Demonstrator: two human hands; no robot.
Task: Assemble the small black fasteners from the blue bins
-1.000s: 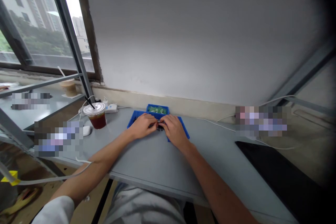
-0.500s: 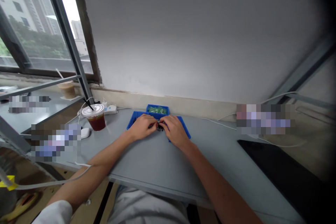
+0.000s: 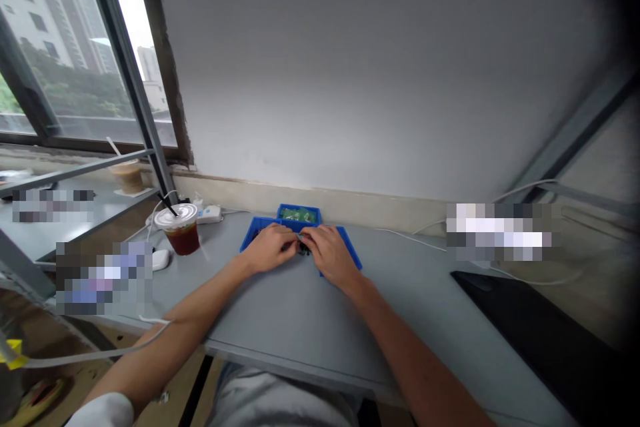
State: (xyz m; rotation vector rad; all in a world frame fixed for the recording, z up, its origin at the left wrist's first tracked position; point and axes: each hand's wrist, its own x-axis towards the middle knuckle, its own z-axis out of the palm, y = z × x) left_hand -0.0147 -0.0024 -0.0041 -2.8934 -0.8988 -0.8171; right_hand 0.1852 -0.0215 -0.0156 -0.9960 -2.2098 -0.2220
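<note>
My left hand (image 3: 271, 248) and my right hand (image 3: 329, 251) meet at the fingertips over the blue bins on the grey table. Both are closed in a pinch around something too small to make out. Small dark parts show just under the fingertips. The left blue bin (image 3: 249, 233) is partly covered by my left hand, and the right blue bin (image 3: 353, 251) lies partly beneath my right hand. Behind them stands a smaller blue bin (image 3: 299, 207) with green pieces in it.
A lidded cup of dark red drink (image 3: 183, 238) stands to the left, beside a white case (image 3: 161, 259) and a power strip (image 3: 210, 214). A black flat panel (image 3: 530, 320) lies at the right. White cables run along the wall. A white cable crosses near my left forearm.
The whole view has shifted slightly. My hands stay together over the bins, with small changes in the fingers, and fewer dark parts show between them.
</note>
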